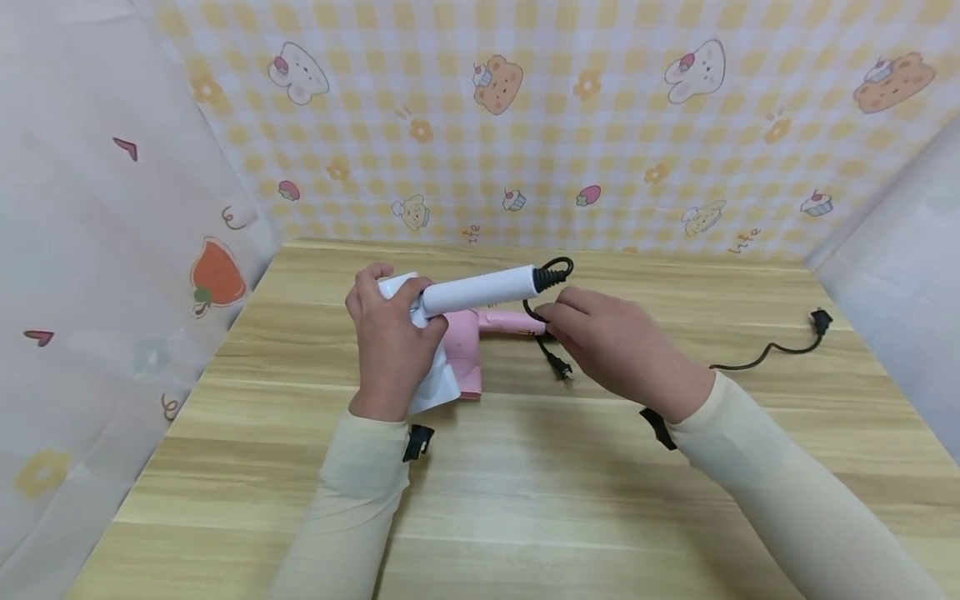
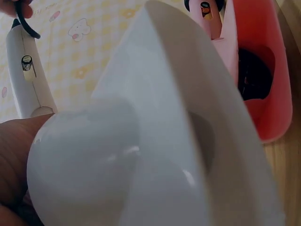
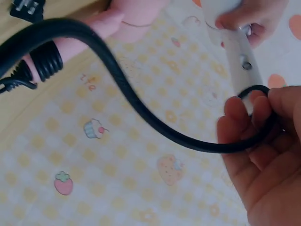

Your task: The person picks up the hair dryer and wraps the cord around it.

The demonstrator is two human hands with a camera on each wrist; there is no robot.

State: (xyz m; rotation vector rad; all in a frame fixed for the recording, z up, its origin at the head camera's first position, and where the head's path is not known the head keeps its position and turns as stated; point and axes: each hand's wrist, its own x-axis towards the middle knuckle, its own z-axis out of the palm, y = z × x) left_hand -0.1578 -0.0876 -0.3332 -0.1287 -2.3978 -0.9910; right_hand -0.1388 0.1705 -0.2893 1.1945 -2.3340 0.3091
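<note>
My left hand (image 1: 390, 333) grips the body of a white hair dryer (image 1: 472, 292), lifted above the table with its handle pointing right. The white body (image 2: 155, 141) fills the left wrist view. My right hand (image 1: 592, 333) pinches the black cord (image 1: 551, 271) that loops out of the white handle's end; in the right wrist view the cord (image 3: 141, 108) curls through my fingers (image 3: 263, 141). A pink hair dryer (image 1: 468, 350) lies on the table just beyond and under the white one. A black plug (image 1: 558, 367) lies below my right fingers.
The wooden table (image 1: 525, 500) is walled by patterned cloth at the back and white sheets at both sides. A second black plug (image 1: 821, 321) with its cord lies at the right, trailing toward my right wrist.
</note>
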